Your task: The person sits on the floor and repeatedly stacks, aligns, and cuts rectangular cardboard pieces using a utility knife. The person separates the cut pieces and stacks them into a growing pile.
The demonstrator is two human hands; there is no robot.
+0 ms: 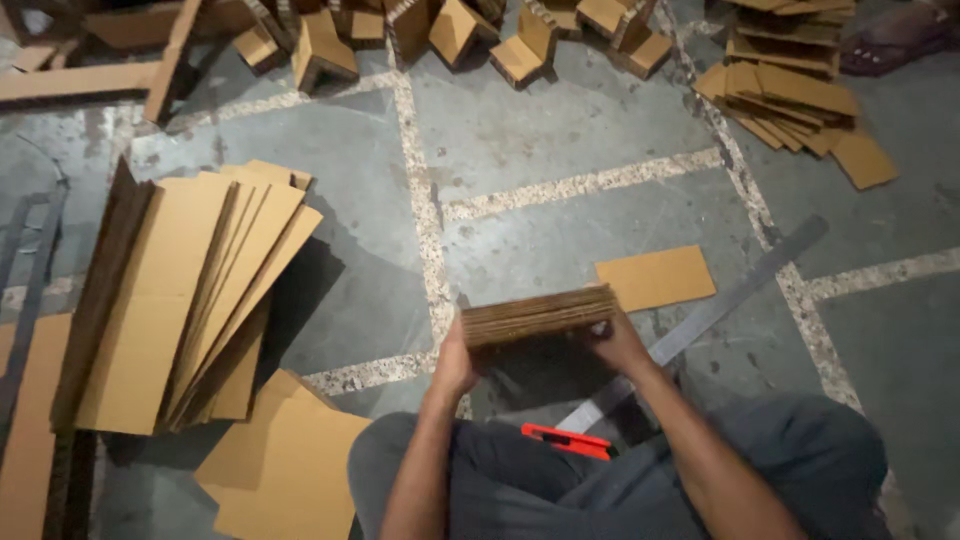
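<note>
I hold a stack of small corrugated cardboard pieces [538,313] edge-on between both hands, above the stone floor. My left hand [456,362] grips its left end and my right hand [618,342] grips its right end. A single flat cardboard rectangle [655,277] lies on the floor just beyond the stack. A long metal ruler [735,295] lies diagonally under my right forearm. A red utility knife [566,441] rests near my knees.
A fanned pile of large cardboard sheets [180,300] lies at the left, with more sheets [275,470] below it. Folded cardboard pieces [450,35] line the far edge. A heap of small cut pieces [790,100] sits at the upper right.
</note>
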